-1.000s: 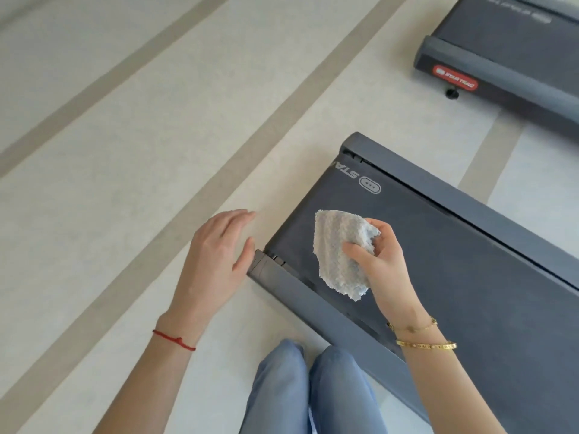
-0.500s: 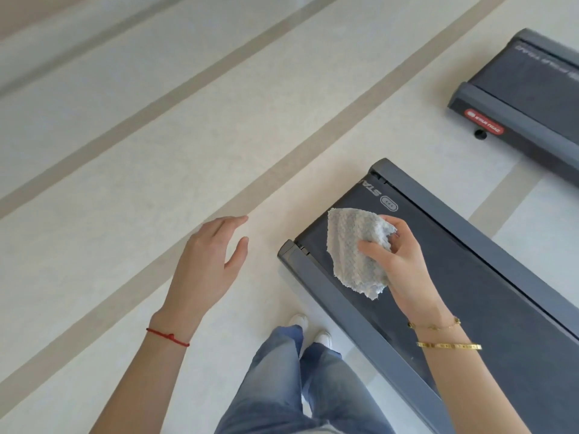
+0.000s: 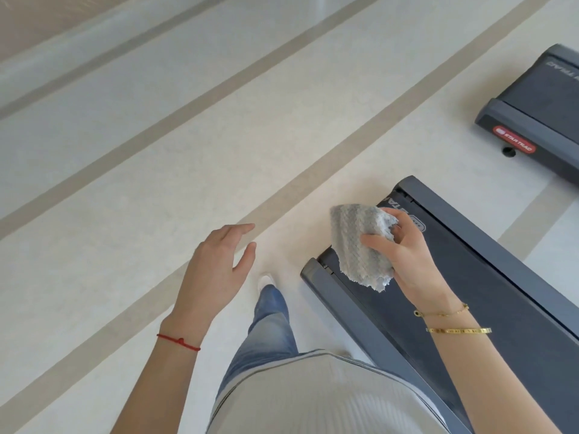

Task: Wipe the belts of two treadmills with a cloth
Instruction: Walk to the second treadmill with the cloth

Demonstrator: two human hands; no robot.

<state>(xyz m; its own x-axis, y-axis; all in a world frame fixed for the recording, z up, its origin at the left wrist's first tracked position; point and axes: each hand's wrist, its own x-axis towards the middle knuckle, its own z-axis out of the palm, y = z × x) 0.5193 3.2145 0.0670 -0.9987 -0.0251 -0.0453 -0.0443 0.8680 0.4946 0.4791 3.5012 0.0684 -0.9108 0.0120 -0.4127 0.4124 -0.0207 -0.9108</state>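
Right hand (image 3: 407,261) has the cloth (image 3: 360,245) pinched between thumb and curled fingers, holding it up in the air so most of it hangs down loose. It's a pale grey cloth with a bumpy scale-like texture and a frayed lower edge. Left hand (image 3: 216,270) holds nothing, fingers straight and relaxed, thumb a bit out to the side, hovering over the floor well apart from the other hand.

From this angle the cloth sits over the end of the near treadmill (image 3: 470,292), above the corner of its dark belt (image 3: 488,308); whether it touches the belt I can't tell, but it looks lifted off. White lettering on the belt end is partly hidden behind the cloth and hand. Grey side rails run along both edges of the belt.

Second treadmill (image 3: 532,114) is off at the upper right, well apart from the first, with a red Star Trac badge (image 3: 513,140) on its grey end cap and a small black foot under it.

Right wrist has two gold bracelets (image 3: 451,322), left wrist a thin red string (image 3: 178,341). Blue jeans (image 3: 266,333) and a white shoe (image 3: 264,280) show below, between the hands, plus a light ribbed top. Floor (image 3: 156,167) is pale with tan stripes running diagonally.
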